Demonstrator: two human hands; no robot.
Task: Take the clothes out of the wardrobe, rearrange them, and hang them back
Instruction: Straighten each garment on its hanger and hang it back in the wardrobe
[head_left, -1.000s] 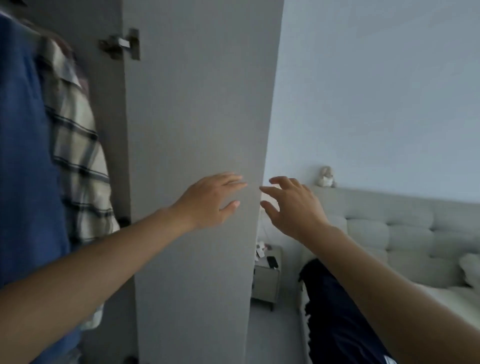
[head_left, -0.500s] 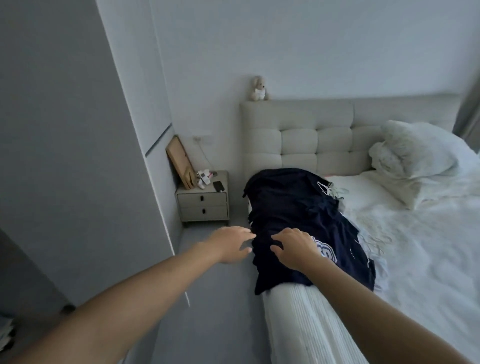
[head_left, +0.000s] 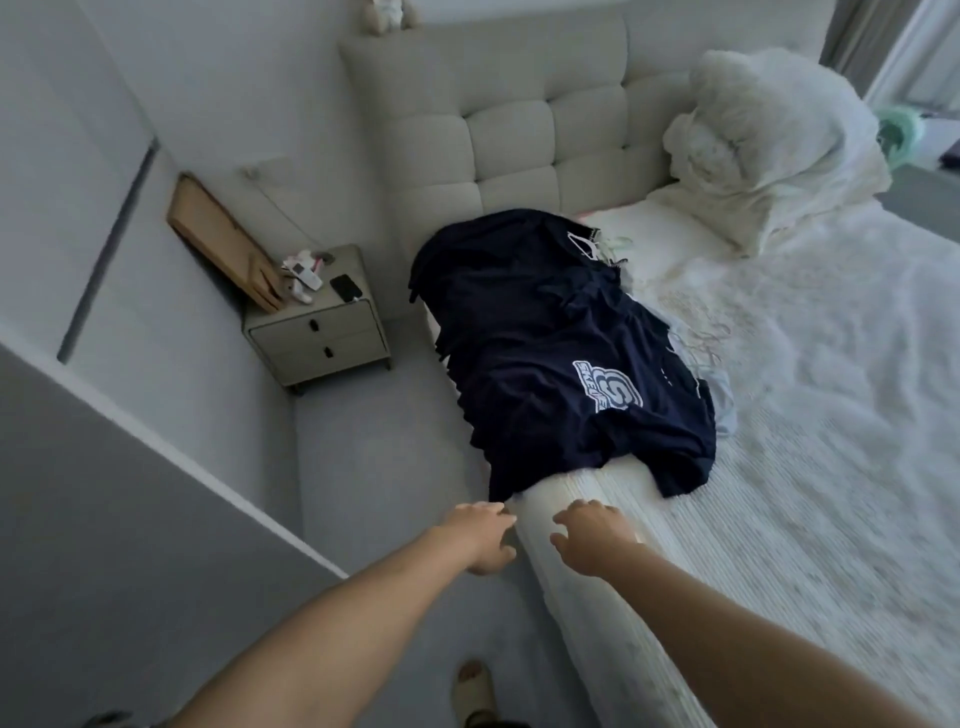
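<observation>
- Reaching forward in the head view, the left hand (head_left: 480, 535) and right hand (head_left: 592, 535) hang with loosely spread fingers, holding nothing.
- Both hands are just short of the dark navy clothes (head_left: 561, 358), heaped on the white bed (head_left: 805, 519) at its left edge.
- Beside the bed stands a nightstand (head_left: 317, 332).

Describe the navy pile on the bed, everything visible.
The navy clothes lie in a rumpled heap along the left edge of the bed, from near the headboard toward the camera. Soft dark fabric, a white logo on the top garment, white hangers poking out at the far end. A corner droops over the mattress side. Both hands, left hand and right hand, hover just short, fingers open.
</observation>
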